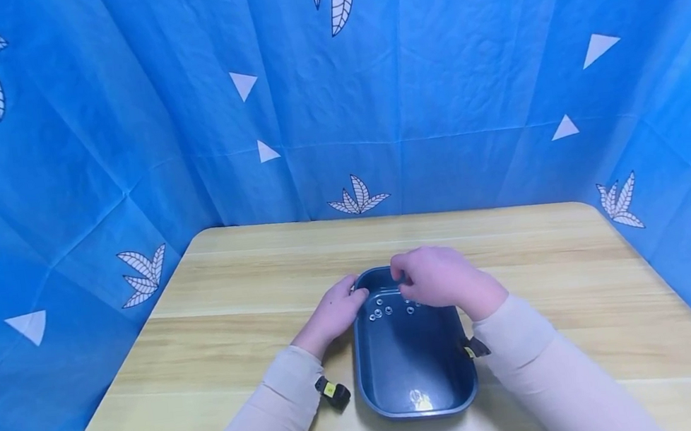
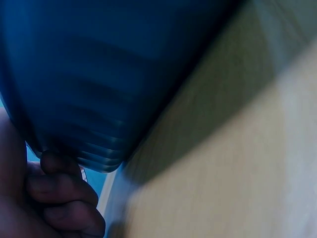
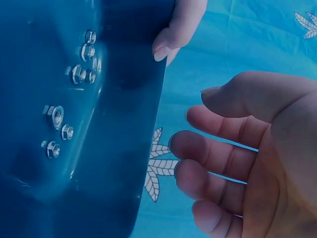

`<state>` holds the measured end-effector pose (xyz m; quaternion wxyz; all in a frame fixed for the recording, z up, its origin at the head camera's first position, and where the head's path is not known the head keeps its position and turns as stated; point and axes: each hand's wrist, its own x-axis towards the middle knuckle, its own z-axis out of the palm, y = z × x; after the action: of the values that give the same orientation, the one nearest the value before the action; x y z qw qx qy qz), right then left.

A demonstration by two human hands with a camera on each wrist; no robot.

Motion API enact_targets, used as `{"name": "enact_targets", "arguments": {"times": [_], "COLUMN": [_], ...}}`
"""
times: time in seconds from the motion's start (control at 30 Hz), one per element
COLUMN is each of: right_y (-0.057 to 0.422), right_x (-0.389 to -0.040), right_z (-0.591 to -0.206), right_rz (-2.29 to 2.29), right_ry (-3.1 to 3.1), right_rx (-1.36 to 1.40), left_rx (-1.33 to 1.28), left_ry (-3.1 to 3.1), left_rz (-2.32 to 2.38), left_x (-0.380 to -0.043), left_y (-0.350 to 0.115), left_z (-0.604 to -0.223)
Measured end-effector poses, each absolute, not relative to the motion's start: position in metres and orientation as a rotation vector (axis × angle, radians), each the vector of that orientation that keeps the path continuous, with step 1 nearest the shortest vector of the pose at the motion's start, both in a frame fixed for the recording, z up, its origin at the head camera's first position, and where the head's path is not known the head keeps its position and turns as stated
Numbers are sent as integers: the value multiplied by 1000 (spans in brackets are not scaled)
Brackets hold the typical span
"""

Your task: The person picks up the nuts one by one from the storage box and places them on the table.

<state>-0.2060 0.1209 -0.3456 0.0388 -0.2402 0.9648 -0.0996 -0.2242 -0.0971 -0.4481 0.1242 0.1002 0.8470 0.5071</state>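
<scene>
A dark blue plastic tray [image 1: 416, 364] stands lengthwise before me. Several small metal flange nuts [image 3: 56, 116] lie on its floor at the far end. My left hand [image 1: 335, 310] grips the tray's far left corner, the thumb over the rim and the fingers curled along the outer wall, as the left wrist view shows. Above the far right corner hovers my right hand [image 1: 442, 275]. In the right wrist view its fingers [image 3: 190, 178] are loosely bent beside the tray wall, thumb apart from them, and nothing is between them. From the head, this hand covers part of the nuts.
The tray rests on a light wood-grain table [image 1: 254, 311]. Blue cloth [image 1: 461, 53] with white leaf and triangle prints hangs behind the table and along both sides. A black strap with a yellow mark [image 1: 333, 391] is worn at the left wrist, another at the right.
</scene>
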Motion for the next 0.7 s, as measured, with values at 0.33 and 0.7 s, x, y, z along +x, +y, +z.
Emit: {"name": "enact_targets", "arguments": {"times": [0.33, 0.7], "right_y": [116, 109], "right_x": [-208, -209], "right_z": [-347, -355], "right_rz": [-292, -272], "right_ry": [2939, 2935], "right_rx": [-774, -776], "left_rx": [299, 311], "left_ry": [2476, 2486], "left_rz": [1483, 1476], "left_x": [-224, -224], "left_y": [-96, -96], "left_z": [-446, -448]}}
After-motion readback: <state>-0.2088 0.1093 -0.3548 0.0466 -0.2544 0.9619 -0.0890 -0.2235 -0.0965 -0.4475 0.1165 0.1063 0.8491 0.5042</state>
